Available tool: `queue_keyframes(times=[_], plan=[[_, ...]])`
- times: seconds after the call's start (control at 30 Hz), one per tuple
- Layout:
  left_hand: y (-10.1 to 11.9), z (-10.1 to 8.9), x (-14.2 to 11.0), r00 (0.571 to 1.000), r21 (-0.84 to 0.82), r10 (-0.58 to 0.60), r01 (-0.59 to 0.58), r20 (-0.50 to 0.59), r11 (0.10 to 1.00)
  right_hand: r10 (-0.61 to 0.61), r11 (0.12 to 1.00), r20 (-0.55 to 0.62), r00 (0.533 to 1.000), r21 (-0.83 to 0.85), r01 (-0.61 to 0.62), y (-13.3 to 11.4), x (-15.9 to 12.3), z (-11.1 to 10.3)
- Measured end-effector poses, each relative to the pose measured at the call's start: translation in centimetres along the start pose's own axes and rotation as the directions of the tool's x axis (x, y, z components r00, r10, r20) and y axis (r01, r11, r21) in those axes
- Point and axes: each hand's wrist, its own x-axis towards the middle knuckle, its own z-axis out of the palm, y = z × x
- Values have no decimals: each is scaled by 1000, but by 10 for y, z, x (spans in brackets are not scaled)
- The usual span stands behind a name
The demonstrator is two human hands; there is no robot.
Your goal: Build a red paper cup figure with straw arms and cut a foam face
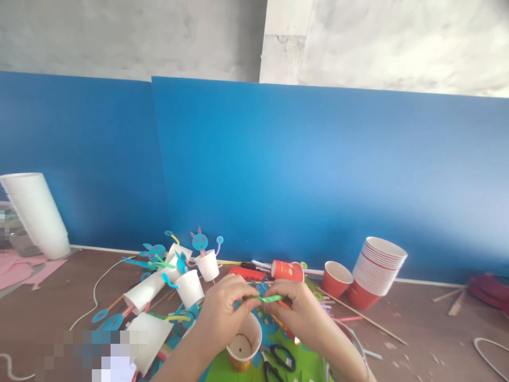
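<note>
My left hand (229, 306) and my right hand (297, 312) are raised close together, each closed in a pinch on one end of a thin green strip (270, 298). The strip looks shiny and slightly twisted; whether it is paper or plastic I cannot tell. Right below my left hand stands an open paper cup (254, 339) with a small dark hole in its bottom. Black-handled scissors (287, 356) lie beside it, under my right forearm. The scissors and cup rest on a green and blue sheet (222, 371), partly hidden by my arms.
White cup figures (190, 289) with blue paper faces and bent coloured arms crowd the left. A red cup (337, 278) and a leaning cup stack (377, 270) stand right. A tall white cup stack (37, 215) is far left. Behind rises a blue panel (318, 170).
</note>
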Motion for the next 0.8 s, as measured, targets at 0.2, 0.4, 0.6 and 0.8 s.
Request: queue_keyframes(times=[0.2, 0.4, 0.6, 0.8], plan=[[4, -6, 2, 995, -88, 59, -52, 77, 995, 25, 988, 98, 995, 152, -40, 0, -2, -5], [6, -12, 0, 973, -43, 158, -153, 170, 987, 40, 943, 225, 973, 312, -111, 3, -3, -10], [7, -11, -1, 980, 39, 54, -62, 190, 997, 73, 968, 219, 973, 221, -122, 6, -2, -11], [6, -9, -1, 989, 33, -53, 49, 136, 998, 101, 972, 171, 980, 192, -133, 5, 0, -10]])
